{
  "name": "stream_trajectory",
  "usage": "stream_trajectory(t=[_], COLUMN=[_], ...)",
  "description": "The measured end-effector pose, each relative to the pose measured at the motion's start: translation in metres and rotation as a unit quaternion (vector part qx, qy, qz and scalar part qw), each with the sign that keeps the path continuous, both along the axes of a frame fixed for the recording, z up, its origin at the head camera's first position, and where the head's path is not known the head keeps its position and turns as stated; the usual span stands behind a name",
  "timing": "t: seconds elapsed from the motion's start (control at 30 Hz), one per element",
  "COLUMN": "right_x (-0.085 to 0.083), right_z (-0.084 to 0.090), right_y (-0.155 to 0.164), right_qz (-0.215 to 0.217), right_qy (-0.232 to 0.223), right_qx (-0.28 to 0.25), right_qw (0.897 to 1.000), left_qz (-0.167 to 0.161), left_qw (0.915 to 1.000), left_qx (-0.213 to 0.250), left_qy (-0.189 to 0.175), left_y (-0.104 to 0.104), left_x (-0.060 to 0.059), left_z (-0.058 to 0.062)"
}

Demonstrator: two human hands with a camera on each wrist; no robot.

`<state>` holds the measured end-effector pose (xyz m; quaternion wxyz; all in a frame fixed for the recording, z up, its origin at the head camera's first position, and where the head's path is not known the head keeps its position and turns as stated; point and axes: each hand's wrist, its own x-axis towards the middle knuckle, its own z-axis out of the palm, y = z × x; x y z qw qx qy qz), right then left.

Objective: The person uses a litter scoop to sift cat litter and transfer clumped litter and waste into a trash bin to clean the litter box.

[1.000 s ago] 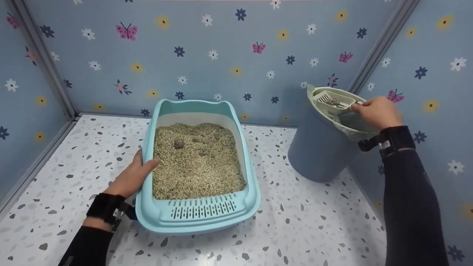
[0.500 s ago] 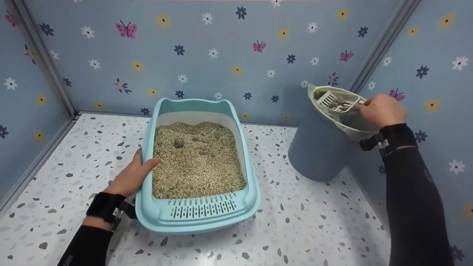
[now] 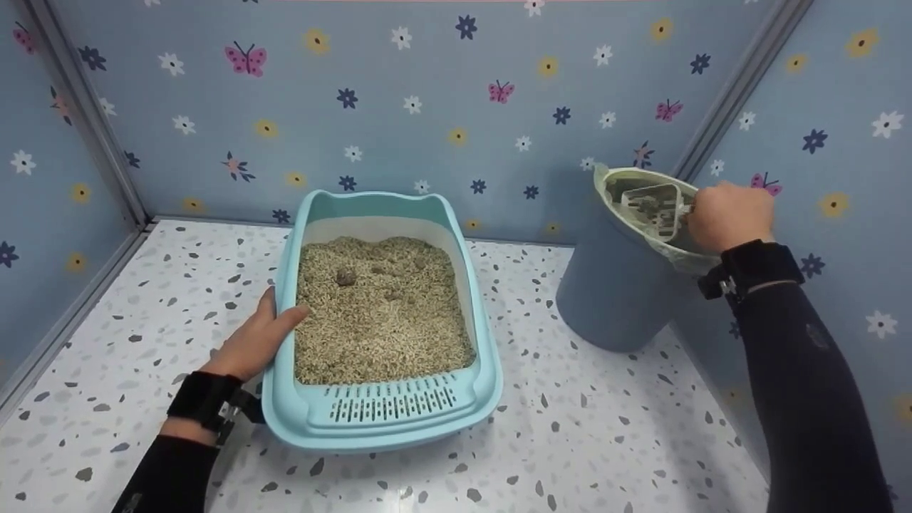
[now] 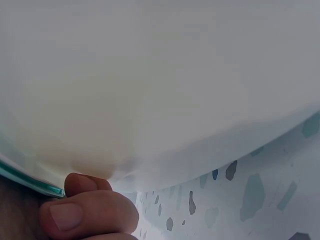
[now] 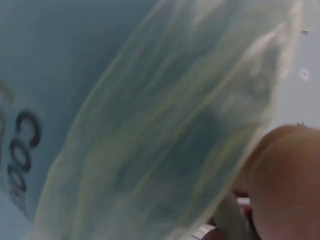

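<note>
My left hand (image 3: 249,343) grips the left rim of a light blue litter box (image 3: 490,370), thumb over the edge. In the left wrist view, curled fingers (image 4: 92,212) show below its pale outer wall (image 4: 165,90). Tan litter (image 3: 385,335) fills the box, with a few dark clumps (image 3: 345,276) on top. At right, my right hand (image 3: 732,217) holds a slotted litter scoop (image 3: 645,229) by its handle, tilted inside the mouth of a blue-grey bin (image 3: 613,292). In the right wrist view, the translucent bin liner (image 5: 165,135) covers most of the scene, beside my hand (image 5: 290,185).
The bin's green liner (image 3: 673,251) folds over its rim. Flowered panels (image 3: 427,85) stand behind and at both sides, with the bin close to the right one. The white speckled surface (image 3: 541,427) extends around the box and bin.
The right hand has turned over, tipping the scoop from nearly level to steeply tilted down into the bin. Grey clumps seen in the scoop are now less distinct. The left hand and litter box stayed put.
</note>
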<state>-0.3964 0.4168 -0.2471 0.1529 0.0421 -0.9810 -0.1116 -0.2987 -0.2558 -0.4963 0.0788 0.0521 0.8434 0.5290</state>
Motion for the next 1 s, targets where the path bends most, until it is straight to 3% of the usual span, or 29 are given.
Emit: stream_trajectory(t=[0.2,0.37,0.53,0.7,0.87,1.0], right_x=[-0.001,-0.001,-0.001,0.002,0.009,0.018], right_z=[-0.004,-0.003,-0.002,0.002,0.013,0.023], right_y=[-0.003,-0.004,-0.004,-0.005,-0.001,0.003], right_qz=[0.065,0.111,0.133,0.103,0.033,-0.019], right_qy=[0.038,0.060,0.071,0.050,0.013,0.011], right_qx=[0.094,0.168,0.205,0.170,0.084,0.018], right_qw=[0.993,0.978,0.967,0.979,0.996,1.000], left_qz=[-0.004,-0.003,0.000,-0.001,-0.004,-0.005], left_qw=[1.0000,1.0000,1.0000,0.9999,0.9998,0.9998], left_qx=[0.006,0.005,0.002,0.001,0.008,0.014], left_qy=[-0.001,0.005,0.009,0.013,0.015,0.015], left_y=[0.000,0.000,0.001,0.001,0.002,0.002], left_x=[-0.001,0.001,0.004,0.004,0.003,0.003], left_z=[-0.001,-0.001,0.002,0.002,0.001,0.001])
